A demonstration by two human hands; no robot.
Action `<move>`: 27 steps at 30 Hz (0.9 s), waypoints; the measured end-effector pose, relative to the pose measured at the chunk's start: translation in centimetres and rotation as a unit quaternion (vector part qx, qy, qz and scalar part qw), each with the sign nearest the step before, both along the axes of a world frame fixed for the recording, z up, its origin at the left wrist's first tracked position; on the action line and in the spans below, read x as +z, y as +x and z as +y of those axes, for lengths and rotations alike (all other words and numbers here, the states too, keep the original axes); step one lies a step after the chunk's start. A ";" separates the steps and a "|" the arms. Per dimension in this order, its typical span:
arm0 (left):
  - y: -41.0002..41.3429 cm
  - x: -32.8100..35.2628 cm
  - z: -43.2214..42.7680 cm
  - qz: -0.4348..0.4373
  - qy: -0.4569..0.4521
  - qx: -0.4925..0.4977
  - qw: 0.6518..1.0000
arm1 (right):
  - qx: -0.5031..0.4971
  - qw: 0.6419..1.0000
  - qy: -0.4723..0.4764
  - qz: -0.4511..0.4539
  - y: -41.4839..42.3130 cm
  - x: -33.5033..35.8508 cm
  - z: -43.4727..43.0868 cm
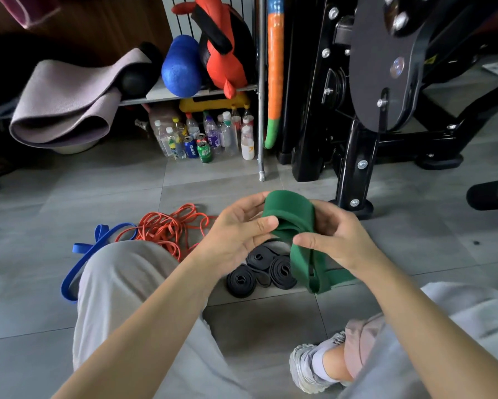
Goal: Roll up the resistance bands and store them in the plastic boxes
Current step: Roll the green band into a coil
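— Which step is this, then?

— The rolling, and early in it, I'd say. The left hand point(239, 234) and the right hand point(337, 234) are both curled round the green band point(288, 211), held up in the air between the knees. Each thumb presses on the near face and the fingers wrap behind. The top of the band is bent over into a loose hump, and the rest hangs down in a flat double strip toward the floor point(414, 240).

— Any finished?

— Three black bands point(259, 272) lie coiled tight on the tiles just under the hands, touching one another. Left of those is a tangle of orange bands point(170, 228), and the blue band point(83, 254) trails out round the person's left knee, unrolled.

— And the plastic boxes?

— None that I can see from here (only bottles and cans point(207, 136) under a shelf, and a black gym machine point(357, 110) to the right).

— So what does the next move want?

— A tighter core, I reckon. That hump is slack, so the fingers need to pinch it small and turn it over onto the hanging strip. The edges have to stay lined up too, or the coil may spring open.
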State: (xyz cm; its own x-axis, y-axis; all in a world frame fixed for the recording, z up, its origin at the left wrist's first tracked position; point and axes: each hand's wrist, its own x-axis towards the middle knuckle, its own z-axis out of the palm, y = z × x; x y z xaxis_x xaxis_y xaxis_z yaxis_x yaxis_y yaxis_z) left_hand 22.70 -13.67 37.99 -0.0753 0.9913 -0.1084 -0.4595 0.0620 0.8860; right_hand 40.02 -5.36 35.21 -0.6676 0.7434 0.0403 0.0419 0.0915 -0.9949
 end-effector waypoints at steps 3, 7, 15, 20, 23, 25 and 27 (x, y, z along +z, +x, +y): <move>0.1 -1.1 -0.1 -0.039 -0.030 -0.010 0.999 | 0.004 0.995 0.060 -0.079 0.6 0.2 0.2; -0.3 -1.9 0.2 0.051 -0.055 -0.044 0.996 | -0.009 0.979 0.126 -0.157 1.3 0.3 0.8; 0.2 1.7 1.4 0.658 0.016 -0.152 0.737 | 0.038 0.927 0.235 -0.289 0.3 0.6 0.7; -0.4 1.3 1.7 0.597 0.002 -0.091 0.797 | 0.022 0.958 0.141 -0.247 0.9 0.2 0.7; -0.7 0.8 1.3 0.442 -0.002 -0.037 0.896 | 0.023 0.977 0.095 -0.190 1.6 0.2 0.5; -0.4 0.1 1.2 0.318 0.002 -0.008 0.948 | 0.006 0.989 0.061 -0.134 1.7 0.2 0.6; 0.4 -0.5 1.4 0.202 0.008 0.007 0.979 | 0.002 0.994 0.057 -0.098 1.5 0.4 0.9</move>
State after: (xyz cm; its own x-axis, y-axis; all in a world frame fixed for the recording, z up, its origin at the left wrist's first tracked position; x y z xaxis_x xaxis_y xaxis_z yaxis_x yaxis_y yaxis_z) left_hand 23.14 -12.31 37.52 -0.1219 0.9912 -0.0512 -0.0726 0.0425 0.9965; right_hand 41.55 -4.49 35.60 -0.6742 0.7386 -0.0067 0.2322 0.2033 -0.9512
